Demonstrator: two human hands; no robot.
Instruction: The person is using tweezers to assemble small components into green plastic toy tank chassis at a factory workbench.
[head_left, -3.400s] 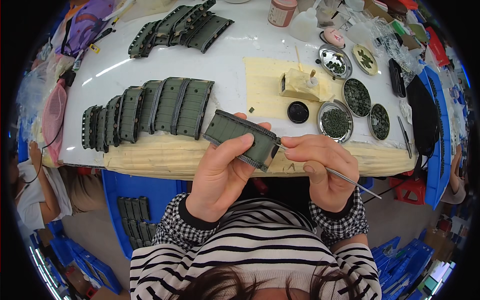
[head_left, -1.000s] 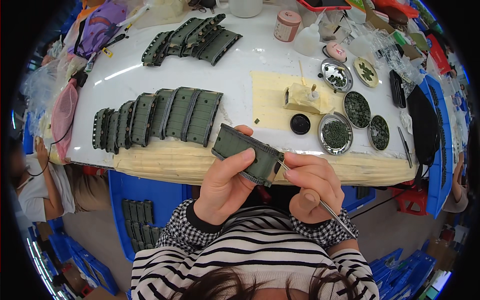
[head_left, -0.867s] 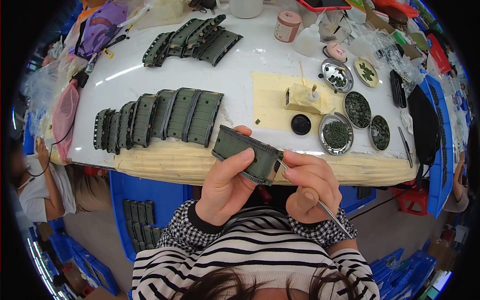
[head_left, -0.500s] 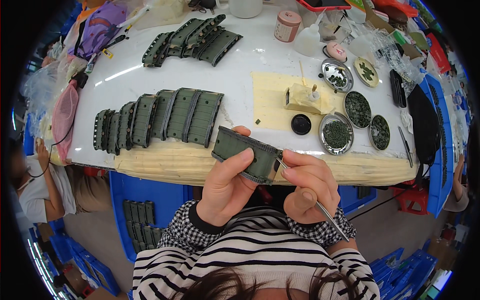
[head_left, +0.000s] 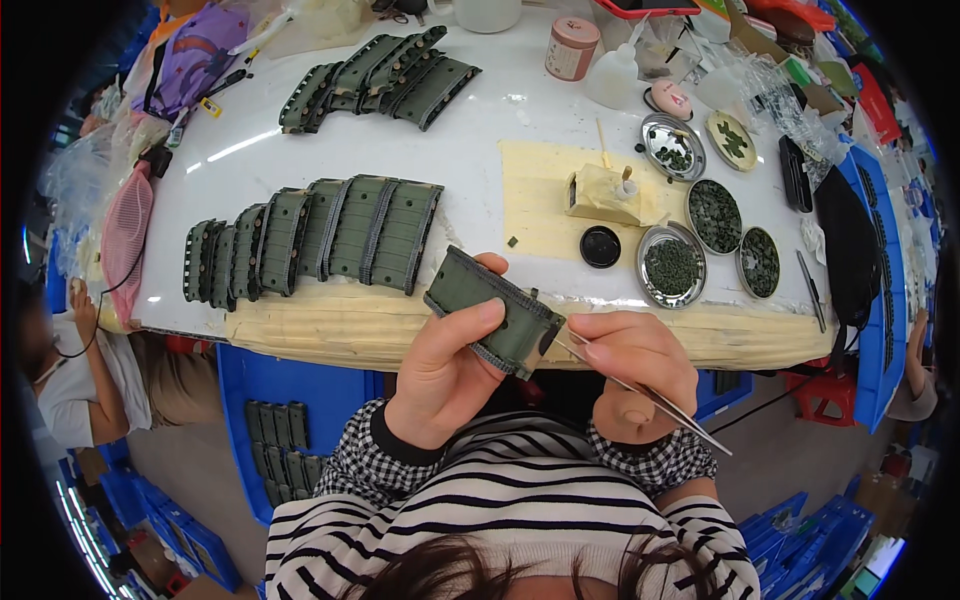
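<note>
My left hand grips a dark green, slightly curved, ridged panel piece with its thumb on the face. The piece is tilted above the table's front edge, and its right end has a brownish patch. Metal tweezers are pinched in my right hand, their tip close to that end; whether they touch it or hold anything small, I cannot tell. Beyond my hands lies a row of similar green panel pieces. Round dishes hold tiny dark green parts, among them a metal dish and a deeper tin.
A tape-covered block with a small bottle stands on a yellow sheet, beside a black round cap. More green pieces are stacked at the back left. Another pair of tweezers lies right. Blue trays sit below the table; a co-worker's arm shows left.
My right hand and the tweezers have drawn a little right, away from the piece's end. The piece in my left hand has tilted further, its right end lower.
</note>
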